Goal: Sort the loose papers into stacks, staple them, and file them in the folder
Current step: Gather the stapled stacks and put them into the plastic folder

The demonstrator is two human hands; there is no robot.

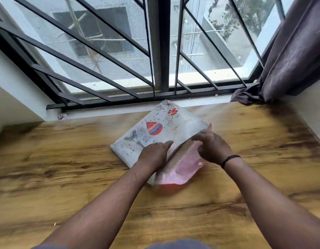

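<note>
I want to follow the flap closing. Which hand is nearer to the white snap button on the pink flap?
Right. The right hand sits just above the snap button; the left hand rests farther left on the folder.

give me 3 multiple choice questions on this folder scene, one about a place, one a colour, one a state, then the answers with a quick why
1. Where does the folder lie?
A. on the wooden table, near the window
B. on the windowsill
C. on the person's lap

2. What colour is the folder's flap?
A. green
B. pink
C. black

3. What state is the flap in?
A. snapped shut
C. torn off
B. open, folded out toward the person

Answers:
1 A, the folder rests flat on the wood grain below the window bars.
2 B, the translucent flap shows pink.
3 B, the flap lies spread out, its snap button unfastened, with the left hand and right hand at the opening.
</note>
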